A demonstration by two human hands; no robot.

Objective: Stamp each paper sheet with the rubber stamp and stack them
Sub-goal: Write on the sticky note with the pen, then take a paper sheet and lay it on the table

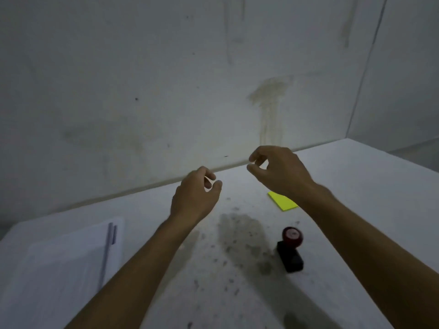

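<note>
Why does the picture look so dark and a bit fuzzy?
Head view: the light is dim and greyish, so the wall and table look murky; the white paper sheets and pen at the left are soft and washed out; the wide lens bends the table edge; the left hand and right hand are slightly blurred, while the rubber stamp and yellow sticky notes stand out more clearly.

On the table (356,186), the rubber stamp (290,251) stands as landmark: the note pad (282,201) lies behind it toward the wall (166,91), the paper sheets (59,269) lie far to its left, and a pen (108,250) rests on them.
</note>
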